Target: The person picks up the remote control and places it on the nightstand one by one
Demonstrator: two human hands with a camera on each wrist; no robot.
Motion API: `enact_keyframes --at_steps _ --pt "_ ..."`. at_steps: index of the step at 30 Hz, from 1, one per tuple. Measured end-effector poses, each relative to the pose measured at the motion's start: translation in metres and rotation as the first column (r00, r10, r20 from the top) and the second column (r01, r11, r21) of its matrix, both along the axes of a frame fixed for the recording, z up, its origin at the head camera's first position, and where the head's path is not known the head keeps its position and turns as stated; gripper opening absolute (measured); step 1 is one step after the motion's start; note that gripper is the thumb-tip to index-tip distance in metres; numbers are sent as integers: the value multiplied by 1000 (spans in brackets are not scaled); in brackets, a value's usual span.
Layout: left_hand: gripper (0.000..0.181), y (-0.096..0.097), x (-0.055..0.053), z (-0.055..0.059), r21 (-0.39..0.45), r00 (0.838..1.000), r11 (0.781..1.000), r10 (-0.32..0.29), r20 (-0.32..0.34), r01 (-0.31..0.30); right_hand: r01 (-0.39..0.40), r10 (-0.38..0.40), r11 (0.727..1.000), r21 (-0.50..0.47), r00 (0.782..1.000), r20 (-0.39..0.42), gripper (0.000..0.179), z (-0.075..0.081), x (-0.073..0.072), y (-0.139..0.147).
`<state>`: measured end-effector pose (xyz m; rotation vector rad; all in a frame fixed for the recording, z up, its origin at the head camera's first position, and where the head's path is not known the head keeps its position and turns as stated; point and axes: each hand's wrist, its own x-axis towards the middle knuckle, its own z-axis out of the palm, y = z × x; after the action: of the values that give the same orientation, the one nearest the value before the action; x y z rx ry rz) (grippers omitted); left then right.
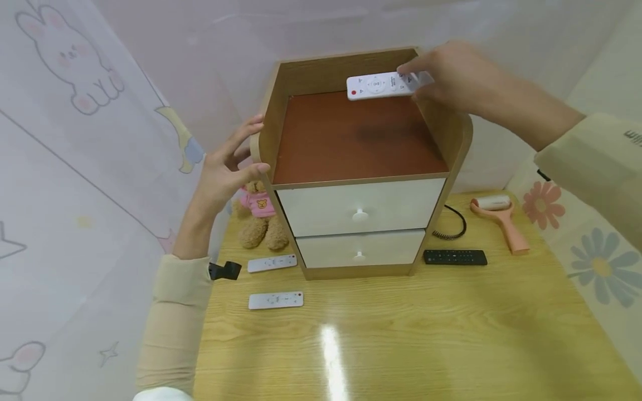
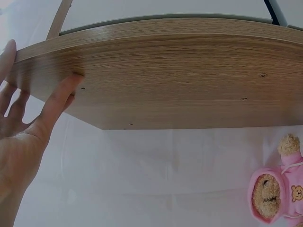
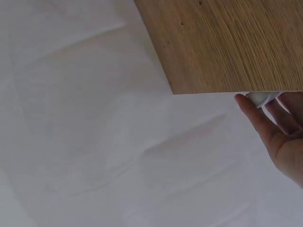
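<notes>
While the right grip (image 1: 448, 77) pinches the white remote (image 1: 376, 85) above the brown cabinet top (image 1: 341, 147), the left grip (image 1: 224, 165), loosely spread, touches the side panel (image 2: 180, 85). Probably light, stiff and slick, the remote suits holding by its edges.

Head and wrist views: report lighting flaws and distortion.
Head view: white glare on the yellow wood-grain tabletop, soft shadow on the flat reddish-brown shelf; left wrist view: the brown wooden cabinet side bows, probably lens distortion; right wrist view: creased pale wall covering dimly lit.
</notes>
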<state>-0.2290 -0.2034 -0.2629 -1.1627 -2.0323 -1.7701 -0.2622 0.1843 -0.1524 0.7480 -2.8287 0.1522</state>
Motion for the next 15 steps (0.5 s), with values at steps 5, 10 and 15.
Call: enact_keyframes --at_steps 5,10,15 --pt "61 -2 -6 -5 5 999 1000 -1 -34 1 -42 41 999 25 998 43 45 -3 -8 -14" --pt "62 -9 -14 -12 14 999 1000 -1 -35 2 -97 95 995 31 993 77 40 -11 -17 -31" --pt "60 -12 -9 -10 14 999 1000 12 -32 -11 -106 97 993 52 985 145 38 -17 -28 -49"
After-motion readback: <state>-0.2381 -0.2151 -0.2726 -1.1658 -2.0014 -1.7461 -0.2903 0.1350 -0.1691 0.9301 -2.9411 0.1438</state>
